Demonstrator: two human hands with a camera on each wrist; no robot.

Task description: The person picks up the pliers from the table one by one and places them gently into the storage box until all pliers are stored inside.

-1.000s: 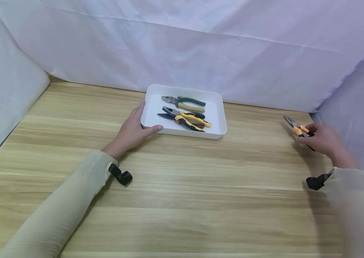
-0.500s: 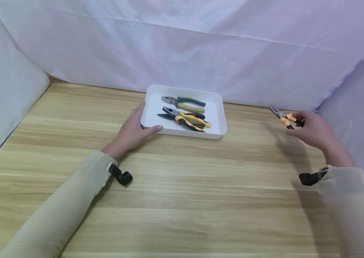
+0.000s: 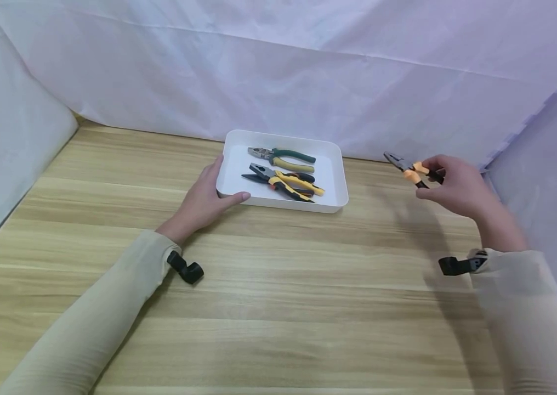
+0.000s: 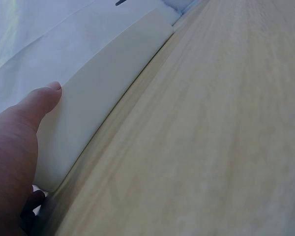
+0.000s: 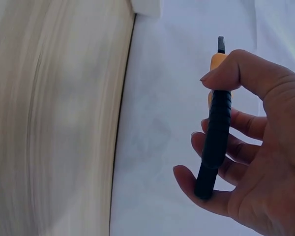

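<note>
In the head view, my left hand holds the near left corner of a white tray, its thumb along the front rim. The left wrist view shows that thumb against the tray's wall. Inside the tray lie green-and-yellow pliers at the back. Yellow-and-black pliers overlap black needle-nose pliers nearer the front. My right hand grips orange-and-black pliers by the handles, raised over the table, head pointing left. Its thumb and fingers wrap the dark handle in the right wrist view.
The wooden table carries the tray near its back edge. A white cloth hangs right behind it, with more cloth at both sides. A black wrist camera sits on the left sleeve, another camera on the right.
My right hand has carried the orange-and-black pliers leftward from the right side and slightly away from me, towards the tray. The left hand and tray have stayed in place.
</note>
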